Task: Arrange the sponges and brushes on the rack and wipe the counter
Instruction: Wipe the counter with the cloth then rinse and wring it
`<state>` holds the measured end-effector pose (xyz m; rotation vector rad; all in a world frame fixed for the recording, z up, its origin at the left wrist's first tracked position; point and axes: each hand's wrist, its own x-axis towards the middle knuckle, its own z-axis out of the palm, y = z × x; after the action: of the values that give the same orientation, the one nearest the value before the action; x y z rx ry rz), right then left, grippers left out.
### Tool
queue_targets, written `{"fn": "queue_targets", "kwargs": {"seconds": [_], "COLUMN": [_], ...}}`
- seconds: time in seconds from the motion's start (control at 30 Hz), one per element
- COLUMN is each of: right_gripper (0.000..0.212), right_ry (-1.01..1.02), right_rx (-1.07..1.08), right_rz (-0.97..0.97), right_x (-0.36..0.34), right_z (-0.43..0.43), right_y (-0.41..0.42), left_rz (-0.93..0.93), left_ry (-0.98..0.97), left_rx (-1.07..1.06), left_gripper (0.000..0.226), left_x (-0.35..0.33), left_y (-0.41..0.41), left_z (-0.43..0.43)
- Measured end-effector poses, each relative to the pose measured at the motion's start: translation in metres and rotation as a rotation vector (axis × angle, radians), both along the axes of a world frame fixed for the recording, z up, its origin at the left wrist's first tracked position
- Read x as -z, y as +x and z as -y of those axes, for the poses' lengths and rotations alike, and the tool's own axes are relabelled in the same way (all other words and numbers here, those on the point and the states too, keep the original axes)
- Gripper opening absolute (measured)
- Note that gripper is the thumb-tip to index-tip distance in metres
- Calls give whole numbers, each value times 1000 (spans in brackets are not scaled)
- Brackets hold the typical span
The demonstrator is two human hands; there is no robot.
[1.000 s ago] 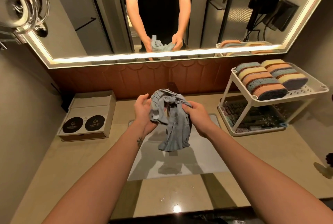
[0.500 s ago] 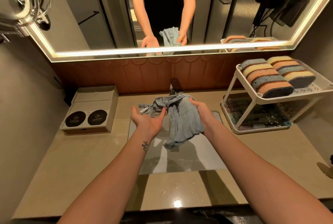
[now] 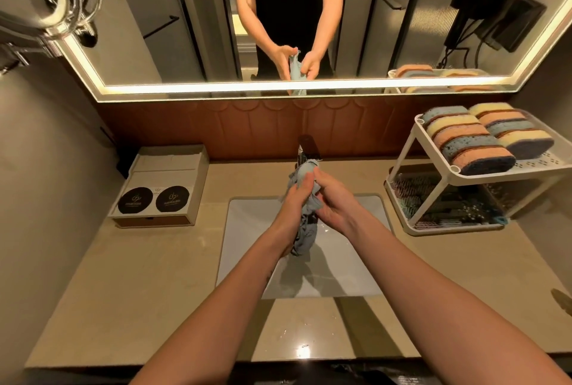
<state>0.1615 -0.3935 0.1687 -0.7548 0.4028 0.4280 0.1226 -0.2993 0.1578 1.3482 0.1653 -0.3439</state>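
Over the sink (image 3: pixel 247 248) I read the wiping step as starting: sponges (image 3: pixel 470 137) already fill the rack (image 3: pixel 433 199) right of it, while my left hand (image 3: pixel 294 208) and right hand (image 3: pixel 335 202) clamp the bunched cloth (image 3: pixel 305 230), which next needs spreading onto the counter (image 3: pixel 154 276).

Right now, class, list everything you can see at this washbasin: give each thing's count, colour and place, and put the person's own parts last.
Soft layered sponges: nine, in blue, yellow and orange, top shelf of rack.
White two-shelf plastic rack: one, right of counter.
Brushes: number unclear, dark, bottom shelf.
Beige box with two black round labels: one, left of counter.
White rectangular sink: one, centre.
Beige stone counter: one.
Blue-grey crumpled cloth: one, over sink.
Left hand: grip on cloth.
Right hand: grip on cloth.
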Motion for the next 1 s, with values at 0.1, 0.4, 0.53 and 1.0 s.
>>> {"fn": "queue_targets", "kwargs": {"seconds": [0.1, 0.4, 0.53, 1.0], "right_gripper": [36, 30, 25, 24], "right_ry": [-35, -184, -197, -1324], "right_rx": [-24, -31, 67, -217], "right_rz": [50, 70, 49, 717], "right_x": [-2, -13, -16, 1], "right_z": [1, 20, 32, 22], "right_y": [-4, 1, 8, -20], "left_rz": [-16, -243, -367, -349], "left_ry": [79, -29, -210, -192], "left_rx": [-7, -95, -187, -175], "left_gripper": [49, 62, 75, 80], "left_x": [-1, -11, -14, -35], "left_y": [1, 8, 17, 32], "left_z": [-3, -2, -9, -29]}}
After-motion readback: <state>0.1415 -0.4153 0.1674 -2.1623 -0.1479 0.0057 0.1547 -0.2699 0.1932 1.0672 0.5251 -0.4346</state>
